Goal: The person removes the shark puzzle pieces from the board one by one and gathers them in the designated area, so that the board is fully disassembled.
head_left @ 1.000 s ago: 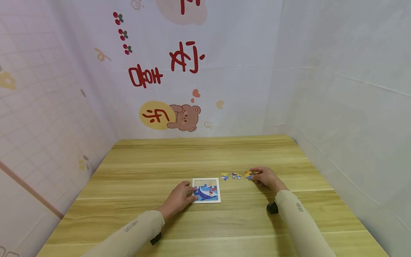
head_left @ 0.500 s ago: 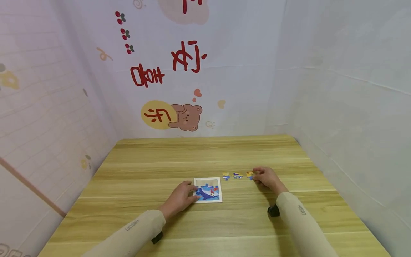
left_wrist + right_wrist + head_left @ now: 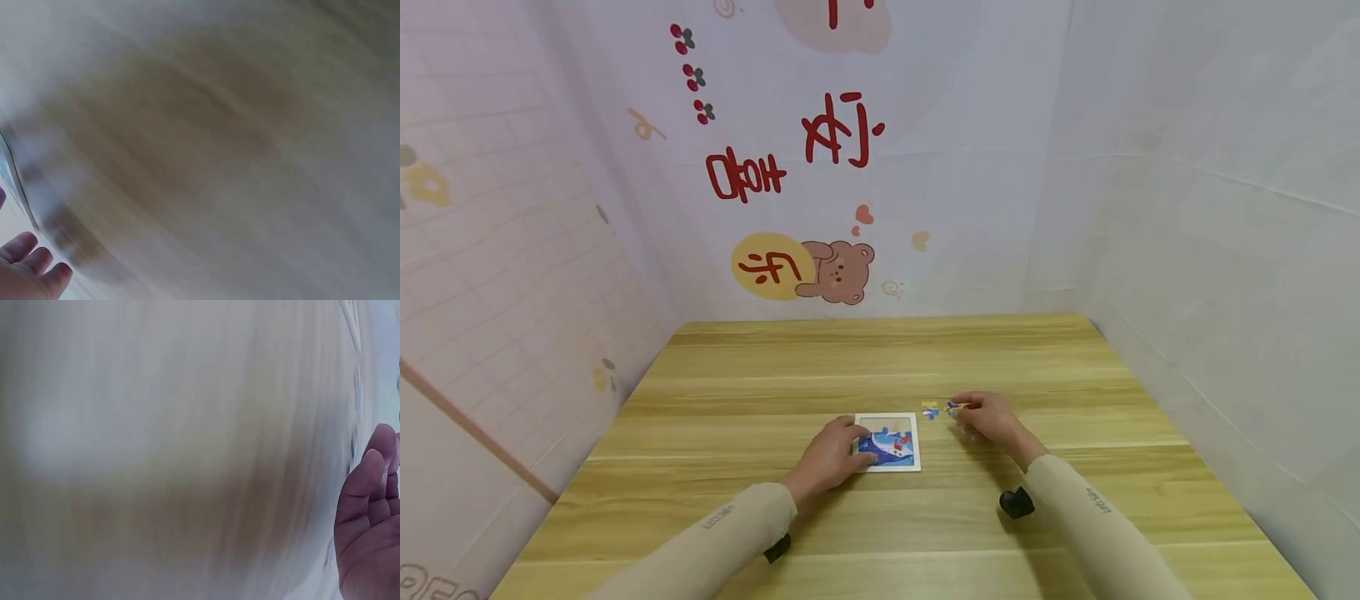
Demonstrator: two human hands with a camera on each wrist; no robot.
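Observation:
A white-rimmed jigsaw puzzle tray (image 3: 917, 442) lies on the table in the head view. Blue pieces with a shark-like picture (image 3: 891, 452) fill its lower part; bare backing shows above. My left hand (image 3: 827, 457) rests at the tray's left side, fingers reaching over its edge. To the right of the tray lie a yellow-and-blue puzzle piece (image 3: 930, 410) and a second puzzle piece (image 3: 956, 407). The right hand (image 3: 996, 421) has its thumb and index finger around this second piece; I cannot tell whether they pinch it. No third piece shows; the hand covers that spot.
The wood-grain table (image 3: 880, 533) is bounded by a white printed backdrop (image 3: 955, 192) behind and pale curtains on both sides. Black devices (image 3: 1017, 503) sit under both wrists. The wrist views mostly show blurred table surface (image 3: 156, 425).
My right hand has moved left from the rightmost puzzle piece to the middle one, and the rightmost piece is now out of sight. The left hand stays at the tray.

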